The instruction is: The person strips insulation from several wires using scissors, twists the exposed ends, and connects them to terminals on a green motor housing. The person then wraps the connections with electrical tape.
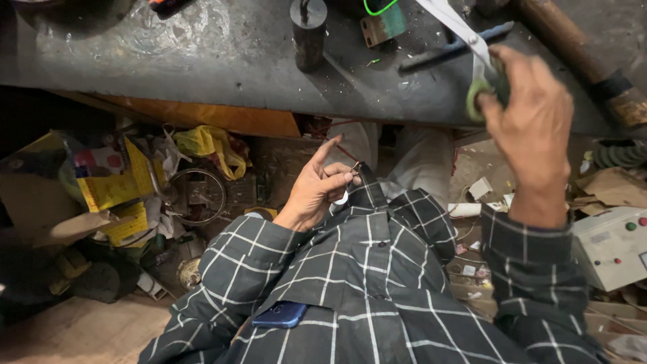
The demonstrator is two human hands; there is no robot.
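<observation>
A dark, scratched metal workbench (222, 54) spanned cluttered floor litter (135, 195). The right hand (529, 114) was closed around a green-handled tool (480, 91) over the bench edge; the left hand (317, 192) pinched a small white piece (342, 198) near the shirt.

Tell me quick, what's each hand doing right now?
Left hand: pinching a small white piece, forefinger extended.
Right hand: closed on a roll of green tape.

Dark cylinder (308, 34) and pipe (573, 57) crowd the workbench (202, 61).
</observation>
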